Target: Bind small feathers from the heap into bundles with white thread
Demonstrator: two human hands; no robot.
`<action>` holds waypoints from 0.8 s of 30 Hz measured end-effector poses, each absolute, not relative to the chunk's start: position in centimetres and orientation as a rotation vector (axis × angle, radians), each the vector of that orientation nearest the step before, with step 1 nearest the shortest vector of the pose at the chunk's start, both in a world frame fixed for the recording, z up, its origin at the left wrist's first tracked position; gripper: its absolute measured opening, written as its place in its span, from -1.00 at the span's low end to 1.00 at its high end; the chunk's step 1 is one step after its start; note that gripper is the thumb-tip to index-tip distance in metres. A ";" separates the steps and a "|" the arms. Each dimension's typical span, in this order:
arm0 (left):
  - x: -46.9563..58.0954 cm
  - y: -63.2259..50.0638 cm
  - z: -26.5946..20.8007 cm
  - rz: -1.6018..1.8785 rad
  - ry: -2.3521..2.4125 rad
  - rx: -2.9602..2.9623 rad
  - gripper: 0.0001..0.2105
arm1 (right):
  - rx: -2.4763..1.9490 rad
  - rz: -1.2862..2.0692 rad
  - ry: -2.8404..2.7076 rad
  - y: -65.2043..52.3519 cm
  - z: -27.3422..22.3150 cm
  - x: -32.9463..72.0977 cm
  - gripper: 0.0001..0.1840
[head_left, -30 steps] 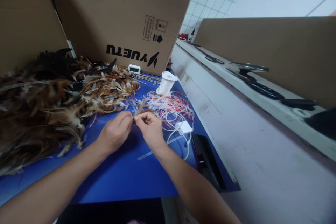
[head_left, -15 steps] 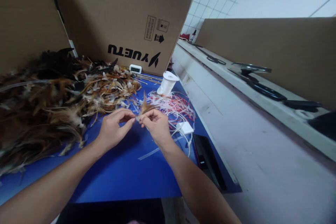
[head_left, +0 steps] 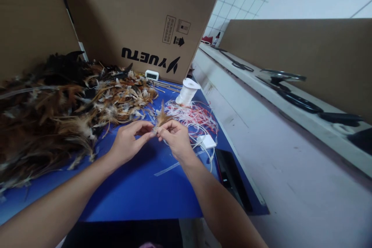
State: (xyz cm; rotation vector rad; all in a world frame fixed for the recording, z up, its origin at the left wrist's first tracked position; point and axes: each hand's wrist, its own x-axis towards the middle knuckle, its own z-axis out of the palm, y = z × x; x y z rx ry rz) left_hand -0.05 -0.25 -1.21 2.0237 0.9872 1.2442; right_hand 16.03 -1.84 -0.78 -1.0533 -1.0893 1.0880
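Note:
My right hand (head_left: 176, 138) pinches a small brown feather (head_left: 162, 117), its tips pointing up and away from me. The thumb and forefinger of my left hand (head_left: 129, 141) close on the pale, fluffy lower end of that feather, right beside my right fingertips. Whether one feather or a small bunch is held, I cannot tell. Both hands are just above the blue tabletop (head_left: 139, 197). A large heap of brown, black and cream feathers (head_left: 66, 112) lies to the left of my hands.
Beyond my right hand stands a white spool (head_left: 187, 92) by tangled white and red strands (head_left: 200, 118). A white adapter (head_left: 207, 141) with a cable and a dark flat device (head_left: 232, 178) lie at right. A cardboard box (head_left: 139, 15) and a small digital display (head_left: 151, 75) stand behind.
My left fingertips have moved slightly right and now meet the feather's lower end beside my right fingers. The view has shifted a little; the right hand keeps its pinch.

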 end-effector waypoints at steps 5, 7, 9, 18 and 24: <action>-0.2 -0.2 -0.6 1.243 0.966 2.194 -0.89 | -1.033 1.095 -1.083 -1.8 -0.8 16.1 -0.83; -0.3 -0.1 -0.4 1.253 0.957 2.239 -0.88 | -1.034 1.098 -1.083 -1.8 -0.8 16.1 -0.83; -0.4 0.1 -0.4 1.239 0.959 2.280 -0.87 | -1.029 1.111 -1.084 -1.8 -0.8 16.2 -0.83; -0.6 0.1 -0.6 1.155 0.953 2.262 -0.79 | -1.000 1.141 -1.087 -1.8 -0.8 16.3 -0.81; -0.3 0.1 -0.9 1.101 0.923 2.139 -0.88 | -0.994 1.138 -1.086 -1.7 -0.9 16.3 -0.83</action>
